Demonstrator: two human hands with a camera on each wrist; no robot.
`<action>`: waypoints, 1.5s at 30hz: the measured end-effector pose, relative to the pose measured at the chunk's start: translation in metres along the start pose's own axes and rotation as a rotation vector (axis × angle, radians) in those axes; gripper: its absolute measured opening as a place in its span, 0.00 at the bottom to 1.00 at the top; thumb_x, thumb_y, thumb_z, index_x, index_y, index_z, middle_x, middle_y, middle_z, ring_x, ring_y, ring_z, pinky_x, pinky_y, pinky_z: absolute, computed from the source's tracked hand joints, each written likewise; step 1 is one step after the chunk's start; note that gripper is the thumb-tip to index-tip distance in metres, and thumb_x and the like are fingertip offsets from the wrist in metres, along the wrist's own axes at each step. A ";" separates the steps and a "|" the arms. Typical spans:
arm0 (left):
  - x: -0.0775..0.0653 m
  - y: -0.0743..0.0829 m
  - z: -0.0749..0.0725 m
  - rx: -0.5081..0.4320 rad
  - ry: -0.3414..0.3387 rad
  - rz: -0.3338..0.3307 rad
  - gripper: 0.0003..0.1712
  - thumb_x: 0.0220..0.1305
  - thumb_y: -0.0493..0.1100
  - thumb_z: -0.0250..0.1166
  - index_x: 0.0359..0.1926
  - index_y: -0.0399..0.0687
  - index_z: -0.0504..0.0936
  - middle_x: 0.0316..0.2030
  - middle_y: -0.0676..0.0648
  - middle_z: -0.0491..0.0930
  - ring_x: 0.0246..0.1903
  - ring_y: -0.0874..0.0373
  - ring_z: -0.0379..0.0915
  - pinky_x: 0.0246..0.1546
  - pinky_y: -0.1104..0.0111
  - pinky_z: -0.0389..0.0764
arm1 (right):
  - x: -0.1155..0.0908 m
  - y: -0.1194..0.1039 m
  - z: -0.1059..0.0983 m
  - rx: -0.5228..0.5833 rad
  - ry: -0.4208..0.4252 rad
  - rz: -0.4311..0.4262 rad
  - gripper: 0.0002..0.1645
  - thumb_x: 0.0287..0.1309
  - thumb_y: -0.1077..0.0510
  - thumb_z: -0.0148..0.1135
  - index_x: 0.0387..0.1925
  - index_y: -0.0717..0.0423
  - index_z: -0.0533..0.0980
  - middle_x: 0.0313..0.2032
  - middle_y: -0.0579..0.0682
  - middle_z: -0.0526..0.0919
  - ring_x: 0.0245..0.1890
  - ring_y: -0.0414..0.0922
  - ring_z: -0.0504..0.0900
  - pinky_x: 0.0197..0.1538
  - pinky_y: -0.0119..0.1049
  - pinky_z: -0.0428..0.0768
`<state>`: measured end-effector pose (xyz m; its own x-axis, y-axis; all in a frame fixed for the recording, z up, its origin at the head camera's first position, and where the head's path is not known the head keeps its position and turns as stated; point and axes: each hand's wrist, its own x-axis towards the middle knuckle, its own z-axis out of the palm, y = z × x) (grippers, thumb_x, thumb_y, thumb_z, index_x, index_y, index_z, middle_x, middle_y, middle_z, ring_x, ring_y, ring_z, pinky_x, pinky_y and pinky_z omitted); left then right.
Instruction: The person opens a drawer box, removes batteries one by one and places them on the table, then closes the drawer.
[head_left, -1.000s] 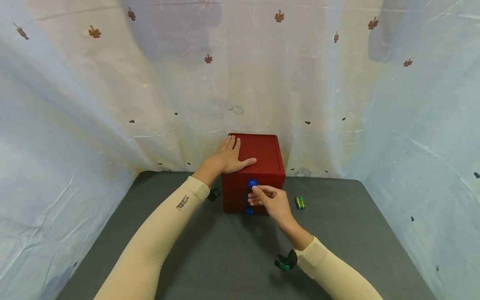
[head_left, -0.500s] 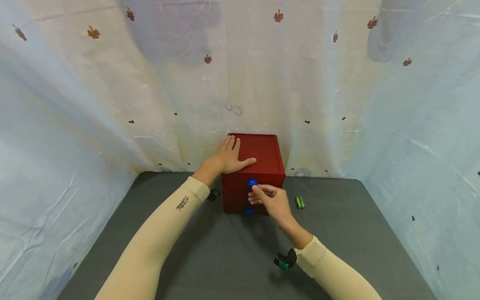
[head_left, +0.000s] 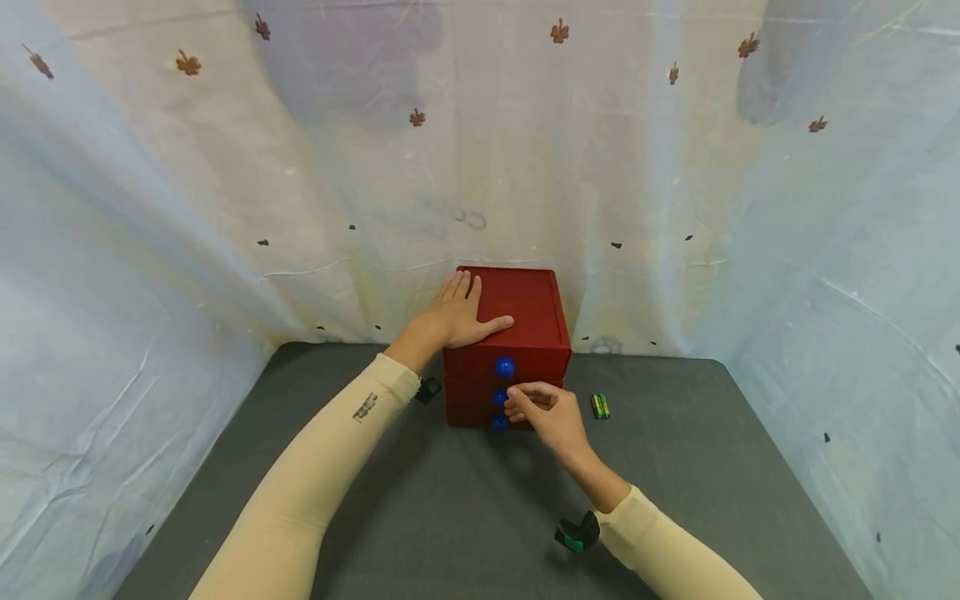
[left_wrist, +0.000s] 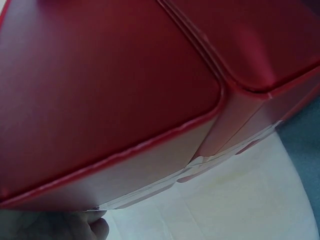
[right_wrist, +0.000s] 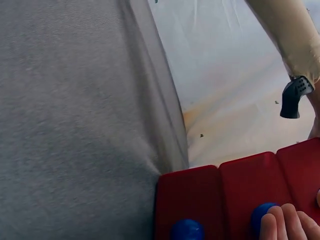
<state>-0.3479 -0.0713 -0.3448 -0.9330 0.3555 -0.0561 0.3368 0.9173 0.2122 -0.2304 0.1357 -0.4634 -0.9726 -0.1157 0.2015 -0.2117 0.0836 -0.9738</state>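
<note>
A red drawer box (head_left: 521,304) stands on the grey table, with three blue knobs in a column on its front. My left hand (head_left: 453,321) rests flat on its top, fingers spread and thumb stretched out to the right. At the front, my right hand (head_left: 551,412) has loosely curled fingers right beside the middle knob (head_left: 500,397); they overlap that knob in the right wrist view. The top knob (head_left: 505,367) is bare above the hand, and the bottom knob (head_left: 498,423) shows below. The left wrist view shows the box's red side (left_wrist: 100,100) up close.
A pair of green batteries (head_left: 600,406) lies on the grey table (head_left: 450,517) to the right of the box. Pale patterned cloth (head_left: 480,167) hangs behind and along both sides of the table.
My right hand has come away from beside the top knob and moved down to the middle one. The left hand stays in place, and all three drawers look closed throughout.
</note>
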 end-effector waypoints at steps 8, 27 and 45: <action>0.001 -0.001 0.001 0.003 0.002 -0.003 0.65 0.73 0.83 0.42 0.87 0.41 0.36 0.87 0.38 0.31 0.86 0.44 0.23 0.85 0.52 0.32 | -0.004 0.017 -0.003 -0.042 0.015 0.050 0.15 0.72 0.54 0.72 0.47 0.63 0.88 0.39 0.62 0.92 0.39 0.58 0.92 0.47 0.55 0.91; 0.000 0.000 -0.001 0.002 0.000 0.005 0.65 0.74 0.82 0.42 0.87 0.39 0.36 0.86 0.36 0.31 0.86 0.43 0.24 0.85 0.53 0.32 | -0.001 0.022 0.008 -0.016 -0.061 0.154 0.25 0.72 0.53 0.72 0.58 0.71 0.83 0.41 0.68 0.91 0.43 0.68 0.91 0.51 0.61 0.89; -0.001 0.000 -0.001 -0.003 -0.004 0.003 0.66 0.73 0.84 0.41 0.87 0.40 0.36 0.86 0.37 0.30 0.86 0.44 0.23 0.85 0.53 0.31 | 0.006 0.024 0.012 0.056 -0.044 0.213 0.26 0.73 0.46 0.71 0.50 0.69 0.87 0.39 0.67 0.91 0.44 0.68 0.91 0.54 0.63 0.87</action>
<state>-0.3473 -0.0714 -0.3441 -0.9316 0.3587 -0.0592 0.3389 0.9157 0.2158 -0.2401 0.1256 -0.4873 -0.9894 -0.1445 -0.0127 0.0046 0.0559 -0.9984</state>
